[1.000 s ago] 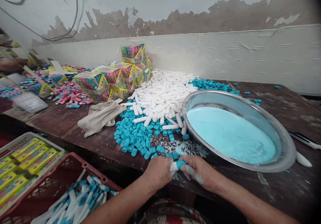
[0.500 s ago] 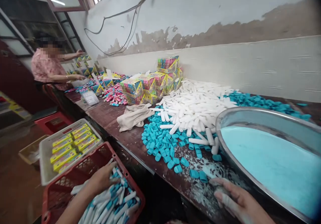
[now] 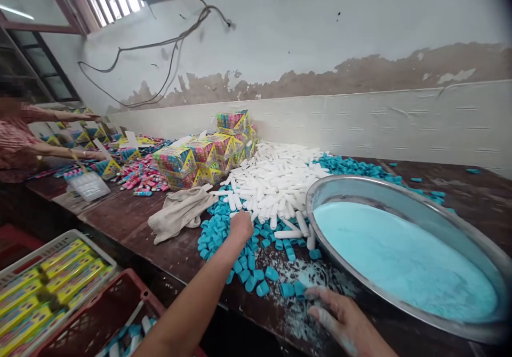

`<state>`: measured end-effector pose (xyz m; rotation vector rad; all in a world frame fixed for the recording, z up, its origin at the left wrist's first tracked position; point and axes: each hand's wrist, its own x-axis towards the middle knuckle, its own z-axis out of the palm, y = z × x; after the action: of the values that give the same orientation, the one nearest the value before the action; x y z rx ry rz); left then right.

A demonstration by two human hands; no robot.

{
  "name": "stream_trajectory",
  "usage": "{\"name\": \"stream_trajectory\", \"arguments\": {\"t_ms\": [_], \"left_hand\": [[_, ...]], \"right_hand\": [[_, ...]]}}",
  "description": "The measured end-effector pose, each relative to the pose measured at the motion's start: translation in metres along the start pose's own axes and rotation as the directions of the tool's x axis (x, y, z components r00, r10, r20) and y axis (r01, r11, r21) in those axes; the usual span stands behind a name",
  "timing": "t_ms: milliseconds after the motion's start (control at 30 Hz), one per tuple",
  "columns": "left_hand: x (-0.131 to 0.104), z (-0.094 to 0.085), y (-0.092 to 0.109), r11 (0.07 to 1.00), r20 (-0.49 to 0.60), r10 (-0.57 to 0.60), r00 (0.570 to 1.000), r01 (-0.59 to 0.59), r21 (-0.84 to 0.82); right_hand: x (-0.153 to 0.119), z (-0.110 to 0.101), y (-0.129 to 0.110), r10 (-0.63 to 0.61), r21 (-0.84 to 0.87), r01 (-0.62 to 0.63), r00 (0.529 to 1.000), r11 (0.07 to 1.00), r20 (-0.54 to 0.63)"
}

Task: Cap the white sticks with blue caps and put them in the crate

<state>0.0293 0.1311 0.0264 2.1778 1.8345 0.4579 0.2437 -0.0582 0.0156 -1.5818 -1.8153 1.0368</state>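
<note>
My left hand [image 3: 241, 227] is at the near edge of the pile of white tubes [image 3: 276, 178], above the blue caps [image 3: 216, 229]. Its fingers are curled round a white tube, whose end shows at the left of the hand. My right hand [image 3: 334, 311], dusted with powder, rests by the table's front edge beside two blue caps [image 3: 293, 290]. Its thumb and fingers are apart and nothing shows between them. Right of it stands a large metal basin [image 3: 360, 272] holding pale blue powder [image 3: 400, 256].
A red crate [image 3: 100, 309] with blue-and-white tubes and a white crate [image 3: 104, 269] of yellow boxes stand lower left. A cloth [image 3: 176, 216] and packed boxes [image 3: 208, 157] lie on the table [image 3: 132, 213]. A person [image 3: 20, 138] works at the far left.
My left hand has moved from the red crate up to the white tubes and closed there. The view has turned right. My right hand stays near the loose caps, its fingers apart.
</note>
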Motion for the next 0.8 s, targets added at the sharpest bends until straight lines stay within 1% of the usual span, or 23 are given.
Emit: {"name": "stream_trajectory", "arguments": {"t_ms": [33, 100, 167, 233, 267, 333, 367, 400, 467, 567, 633, 667, 733, 767, 800], "left_hand": [[-0.001, -0.003, 0.0, 1.0, 0.001, -0.001, 1.0, 0.001, -0.021], [-0.011, -0.011, 0.002, 0.997, 0.011, 0.018, 1.0, -0.017, -0.081], [-0.03, -0.021, 0.007, 0.987, 0.047, 0.064, 0.997, -0.056, -0.148], [-0.056, -0.028, 0.018, 0.959, 0.117, 0.143, 0.983, -0.108, -0.263], [-0.071, -0.029, 0.025, 0.929, 0.156, 0.191, 0.969, -0.127, -0.348], [-0.099, -0.027, 0.042, 0.817, 0.207, 0.294, 0.933, -0.133, -0.561], [-0.111, -0.024, 0.051, 0.759, 0.214, 0.336, 0.917, -0.129, -0.638], [-0.121, -0.02, 0.06, 0.711, 0.209, 0.365, 0.907, -0.126, -0.691], [-0.136, -0.012, 0.077, 0.673, 0.191, 0.385, 0.903, -0.134, -0.727], [-0.143, -0.003, 0.096, 0.651, 0.155, 0.409, 0.899, -0.168, -0.74], [-0.14, -0.001, 0.107, 0.636, 0.147, 0.444, 0.884, -0.195, -0.747], [-0.137, -0.001, 0.111, 0.635, 0.148, 0.449, 0.881, -0.198, -0.747], [-0.128, -0.001, 0.117, 0.656, 0.164, 0.407, 0.898, -0.162, -0.737], [-0.121, 0.0, 0.119, 0.67, 0.173, 0.364, 0.915, -0.128, -0.731], [-0.113, 0.002, 0.121, 0.681, 0.184, 0.318, 0.93, -0.089, -0.727]], "right_hand": [[0.001, 0.0, 0.0, -0.004, -0.009, 0.004, 1.0, 1.0, -0.005], [0.003, 0.001, -0.002, -0.016, -0.023, 0.016, 1.0, 1.0, -0.017], [0.007, 0.0, -0.01, -0.06, -0.029, 0.059, 0.997, 0.998, -0.053], [0.011, -0.001, -0.021, -0.136, -0.045, 0.131, 0.981, 0.99, -0.141], [0.012, -0.001, -0.026, -0.174, -0.063, 0.165, 0.965, 0.984, -0.196], [0.014, -0.002, -0.036, -0.242, -0.106, 0.22, 0.922, 0.97, -0.303], [0.014, -0.002, -0.04, -0.277, -0.13, 0.247, 0.899, 0.96, -0.34], [0.012, -0.002, -0.042, -0.312, -0.153, 0.274, 0.878, 0.949, -0.363], [0.006, -0.002, -0.043, -0.366, -0.206, 0.307, 0.843, 0.929, -0.395], [-0.009, -0.007, -0.042, -0.387, -0.281, 0.286, 0.815, 0.916, -0.431], [-0.021, -0.021, -0.042, -0.409, -0.288, 0.307, 0.803, 0.907, -0.434], [-0.027, -0.032, -0.043, -0.42, -0.279, 0.324, 0.797, 0.904, -0.435], [-0.035, -0.061, -0.042, -0.408, -0.268, 0.315, 0.792, 0.91, -0.454], [-0.037, -0.078, -0.041, -0.382, -0.285, 0.274, 0.801, 0.919, -0.461], [-0.037, -0.095, -0.039, -0.342, -0.317, 0.206, 0.816, 0.926, -0.466]]}}
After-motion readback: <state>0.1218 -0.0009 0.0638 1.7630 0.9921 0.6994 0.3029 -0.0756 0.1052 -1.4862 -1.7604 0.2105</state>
